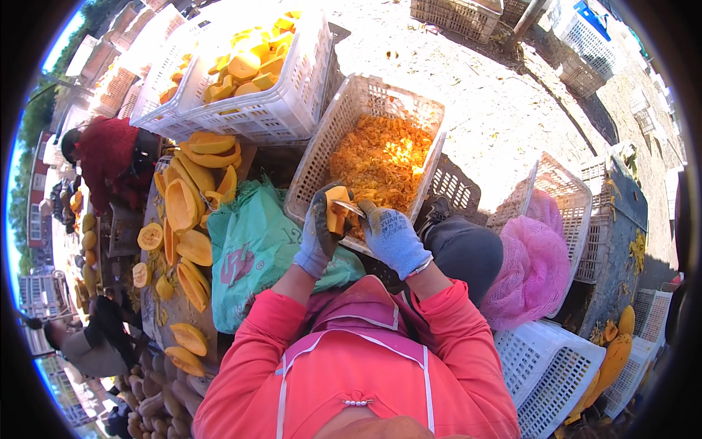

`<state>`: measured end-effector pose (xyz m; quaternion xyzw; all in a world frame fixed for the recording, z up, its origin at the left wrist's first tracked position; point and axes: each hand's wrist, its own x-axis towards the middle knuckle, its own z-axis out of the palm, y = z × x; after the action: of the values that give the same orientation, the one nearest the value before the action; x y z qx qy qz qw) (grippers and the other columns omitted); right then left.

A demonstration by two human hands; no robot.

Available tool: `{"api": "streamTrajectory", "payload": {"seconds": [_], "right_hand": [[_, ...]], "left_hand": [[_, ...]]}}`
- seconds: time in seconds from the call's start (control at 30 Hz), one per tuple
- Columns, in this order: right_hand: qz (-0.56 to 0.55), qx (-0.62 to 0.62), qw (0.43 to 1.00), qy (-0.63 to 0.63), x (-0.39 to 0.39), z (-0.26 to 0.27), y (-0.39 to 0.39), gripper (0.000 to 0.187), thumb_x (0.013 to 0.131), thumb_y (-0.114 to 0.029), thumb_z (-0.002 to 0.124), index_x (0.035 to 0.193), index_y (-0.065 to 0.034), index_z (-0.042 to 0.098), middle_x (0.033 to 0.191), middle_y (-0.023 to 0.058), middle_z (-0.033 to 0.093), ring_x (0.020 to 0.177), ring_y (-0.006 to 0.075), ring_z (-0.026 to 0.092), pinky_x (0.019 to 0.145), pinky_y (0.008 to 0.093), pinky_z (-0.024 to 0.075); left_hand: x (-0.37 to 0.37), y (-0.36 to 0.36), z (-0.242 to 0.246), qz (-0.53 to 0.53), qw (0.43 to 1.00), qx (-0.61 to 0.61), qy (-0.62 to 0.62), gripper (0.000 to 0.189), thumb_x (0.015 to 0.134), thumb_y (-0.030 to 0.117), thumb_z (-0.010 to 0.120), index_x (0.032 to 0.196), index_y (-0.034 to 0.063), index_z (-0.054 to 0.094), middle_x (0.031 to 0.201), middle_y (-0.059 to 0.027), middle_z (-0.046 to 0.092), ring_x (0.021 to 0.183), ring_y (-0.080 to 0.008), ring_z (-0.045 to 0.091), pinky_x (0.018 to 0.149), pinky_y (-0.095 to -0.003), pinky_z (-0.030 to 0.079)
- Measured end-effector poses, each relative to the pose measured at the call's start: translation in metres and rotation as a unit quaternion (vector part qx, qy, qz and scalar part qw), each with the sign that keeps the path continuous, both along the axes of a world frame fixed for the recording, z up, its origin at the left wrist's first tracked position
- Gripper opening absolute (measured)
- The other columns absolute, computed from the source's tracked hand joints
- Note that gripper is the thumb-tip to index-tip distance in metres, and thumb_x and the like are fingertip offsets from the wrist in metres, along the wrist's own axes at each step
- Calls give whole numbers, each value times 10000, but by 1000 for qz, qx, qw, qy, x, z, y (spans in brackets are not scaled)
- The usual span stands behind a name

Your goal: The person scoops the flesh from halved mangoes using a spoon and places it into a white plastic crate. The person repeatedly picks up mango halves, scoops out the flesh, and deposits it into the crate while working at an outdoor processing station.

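Note:
My left hand (320,233), in a blue knit glove with a dark coated palm, grips a piece of orange pumpkin or squash (338,209). A thin metal blade (349,206) lies against its right side, held by my right hand (392,233) in a matching glove; the tool's handle is hidden in the fist, so its exact kind cannot be told. Both hands are over the near edge of a plastic crate (314,164) that holds a heap of orange squash scrapings (378,164). A green woven sack (252,247) lies over my lap on the left.
White crates (247,115) hold peeled squash pieces (244,66). Halved squashes (184,206) lie on a board (156,296) at the left. At the right are a pink mesh bag (532,263) in a crate and stacked white crates (548,367). Other people work at far left.

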<state>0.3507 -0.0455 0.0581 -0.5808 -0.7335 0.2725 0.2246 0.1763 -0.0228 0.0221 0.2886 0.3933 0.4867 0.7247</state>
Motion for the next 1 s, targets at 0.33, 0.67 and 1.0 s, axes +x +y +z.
{"api": "streamTrajectory", "payload": {"seconds": [0.33, 0.67, 1.0], "right_hand": [[128, -75, 989, 25, 26, 9, 31, 362, 946, -213, 531, 1278, -76, 580, 862, 249, 668, 837, 424, 656, 740, 515, 506], [16, -1, 998, 54, 22, -10, 43, 299, 929, -195, 549, 1204, -89, 596, 852, 213, 676, 794, 400, 666, 688, 501, 518], [173, -7, 985, -16, 45, -21, 65, 289, 899, -195, 572, 1169, -93, 590, 816, 179, 684, 772, 374, 678, 666, 496, 521]], "left_hand": [[-28, 24, 2, -107, 804, 430, 396, 726, 804, 2, 736, 1433, 54, 378, 1231, -145, 627, 1079, -266, 644, 922, -359, 534], [-9, 38, -2, -66, 925, 246, 283, 528, 981, 407, 543, 1387, 77, 469, 1233, -121, 637, 1032, -222, 646, 722, -305, 556], [-17, 53, 10, -102, 785, 435, 429, 696, 797, 53, 747, 1398, -24, 403, 1245, -170, 628, 1150, -305, 628, 981, -384, 503]]}}
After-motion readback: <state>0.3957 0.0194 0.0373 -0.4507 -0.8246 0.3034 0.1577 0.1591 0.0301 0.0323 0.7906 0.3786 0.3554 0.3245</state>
